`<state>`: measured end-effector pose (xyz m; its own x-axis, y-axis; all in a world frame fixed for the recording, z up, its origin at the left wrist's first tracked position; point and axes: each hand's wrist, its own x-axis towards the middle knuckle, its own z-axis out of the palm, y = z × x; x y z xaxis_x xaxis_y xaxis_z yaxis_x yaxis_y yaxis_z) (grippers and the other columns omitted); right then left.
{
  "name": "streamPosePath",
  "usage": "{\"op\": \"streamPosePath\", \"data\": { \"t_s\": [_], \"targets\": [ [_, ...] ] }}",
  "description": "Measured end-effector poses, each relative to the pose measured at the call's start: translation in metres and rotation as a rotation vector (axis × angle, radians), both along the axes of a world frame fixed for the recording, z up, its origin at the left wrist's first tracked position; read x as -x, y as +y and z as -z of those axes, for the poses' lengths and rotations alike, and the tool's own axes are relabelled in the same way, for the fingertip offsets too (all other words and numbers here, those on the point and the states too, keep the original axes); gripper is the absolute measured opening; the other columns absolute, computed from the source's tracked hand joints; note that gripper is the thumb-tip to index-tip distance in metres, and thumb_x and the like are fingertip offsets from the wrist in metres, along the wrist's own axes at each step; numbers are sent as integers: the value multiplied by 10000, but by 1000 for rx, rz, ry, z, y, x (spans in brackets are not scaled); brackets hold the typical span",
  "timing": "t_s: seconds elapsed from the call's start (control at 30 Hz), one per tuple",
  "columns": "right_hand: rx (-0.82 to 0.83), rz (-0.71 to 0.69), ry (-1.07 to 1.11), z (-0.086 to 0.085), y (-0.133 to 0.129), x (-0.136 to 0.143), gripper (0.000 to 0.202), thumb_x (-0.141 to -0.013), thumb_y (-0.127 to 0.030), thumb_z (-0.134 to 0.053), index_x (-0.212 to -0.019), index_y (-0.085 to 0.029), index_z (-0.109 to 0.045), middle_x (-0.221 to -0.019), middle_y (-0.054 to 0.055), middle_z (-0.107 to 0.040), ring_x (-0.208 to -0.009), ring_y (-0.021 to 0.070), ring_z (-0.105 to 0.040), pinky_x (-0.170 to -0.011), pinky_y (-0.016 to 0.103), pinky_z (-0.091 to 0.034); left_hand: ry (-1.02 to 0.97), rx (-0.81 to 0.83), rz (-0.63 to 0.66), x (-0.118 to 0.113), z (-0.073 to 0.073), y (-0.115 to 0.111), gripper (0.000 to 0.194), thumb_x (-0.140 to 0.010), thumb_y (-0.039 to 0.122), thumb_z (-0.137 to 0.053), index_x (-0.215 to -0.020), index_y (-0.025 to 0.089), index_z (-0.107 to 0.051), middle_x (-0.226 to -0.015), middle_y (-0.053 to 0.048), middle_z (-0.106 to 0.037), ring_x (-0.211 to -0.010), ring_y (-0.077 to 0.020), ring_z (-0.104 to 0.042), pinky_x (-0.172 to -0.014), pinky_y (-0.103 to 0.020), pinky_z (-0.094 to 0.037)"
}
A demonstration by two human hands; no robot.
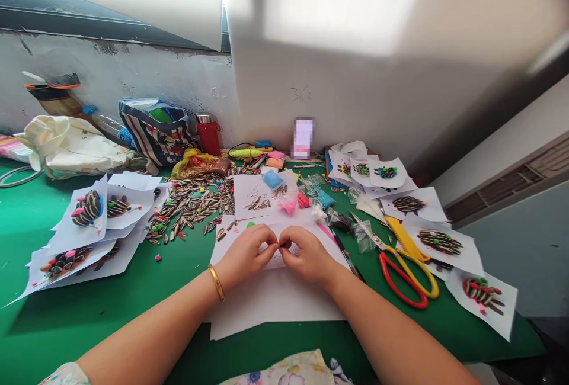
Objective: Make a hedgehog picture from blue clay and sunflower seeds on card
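Note:
My left hand (251,253) and my right hand (306,254) meet over white paper (275,296) in the middle of the table. Fingers of both are closed in a pinch, touching at a tiny dark piece (282,246) too small to name. Just beyond them, a sheet with a pencil drawing (244,186) bears some striped seeds (258,202), a blue clay packet (272,180) and pink clay (288,207). A bit of green clay (251,224) lies close to my left hand. White clay (318,213) and dark clay in plastic (340,220) sit beyond my right hand.
Loose seeds (191,201) are heaped at the back left. Seed-decorated papers lie at left (89,243) and right (444,243). Scissors (402,269), a yellow cutter (404,237) and a pen (344,252) lie on the right. A red bottle (208,135) and bags (155,130) stand behind.

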<state>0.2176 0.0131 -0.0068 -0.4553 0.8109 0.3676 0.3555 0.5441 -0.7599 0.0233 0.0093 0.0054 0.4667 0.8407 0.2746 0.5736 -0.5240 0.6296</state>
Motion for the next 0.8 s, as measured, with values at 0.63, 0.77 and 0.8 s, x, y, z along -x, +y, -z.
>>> {"op": "streamPosePath", "data": {
  "t_s": [0.63,0.77,0.8],
  "targets": [
    [-80,24,-14,1,1,0,93,-785,-117,-544,-794,-201,-584,-757,-4,-587,-703,145,-528,-676,269,-405,1,-87,19,1,2,1,85,-907,201,-555,-826,197,-581,-832,-25,-622,-824,-188,-562,-747,-309,-436],
    [-14,48,9,0,0,-1,142,-810,-118,-538,-890,-203,-619,-824,7,-636,-752,152,-564,-711,269,-433,-9,-99,4,3,0,2,105,-937,218,-533,-847,196,-583,-862,-30,-629,-852,-187,-567,-767,-310,-439],
    [4,40,16,-1,0,-2,160,-824,-122,-536,-923,-205,-630,-847,10,-650,-772,154,-574,-727,271,-442,-10,-104,0,3,0,2,116,-950,229,-523,-859,196,-588,-869,-30,-633,-859,-186,-569,-775,-311,-438]
  ]
}}
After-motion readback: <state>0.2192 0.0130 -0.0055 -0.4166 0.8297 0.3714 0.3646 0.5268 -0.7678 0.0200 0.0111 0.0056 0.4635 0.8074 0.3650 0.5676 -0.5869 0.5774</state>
